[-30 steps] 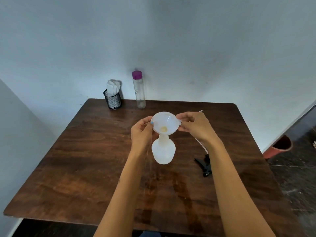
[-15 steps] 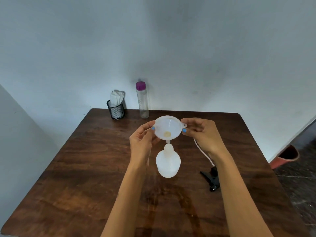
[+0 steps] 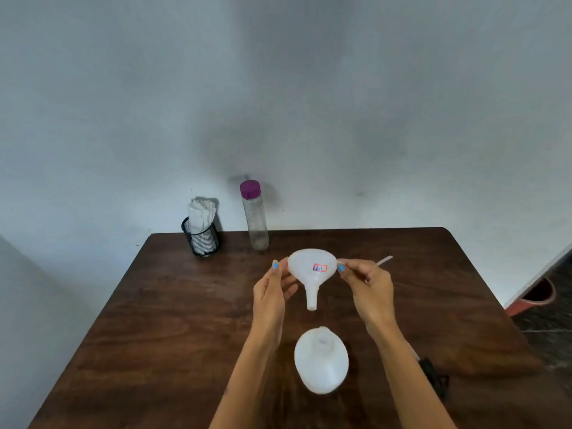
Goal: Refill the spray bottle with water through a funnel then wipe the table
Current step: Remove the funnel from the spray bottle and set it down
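A white plastic funnel hangs in the air above the brown wooden table, its spout pointing down. My left hand pinches its left rim and my right hand pinches its right rim. Below it, nearer to me, stands the white spray bottle body, uncapped, with its open neck clear of the funnel's spout. The black spray head with its white dip tube lies on the table to the right, partly hidden by my right forearm.
A clear water bottle with a purple cap stands at the table's far edge by the wall. Left of it is a black mesh holder with white napkins. A red bin sits on the floor at the right.
Both hands have lifted the funnel out of the spray bottle's neck and away from me; its spout now hangs free. The view has tilted upward.
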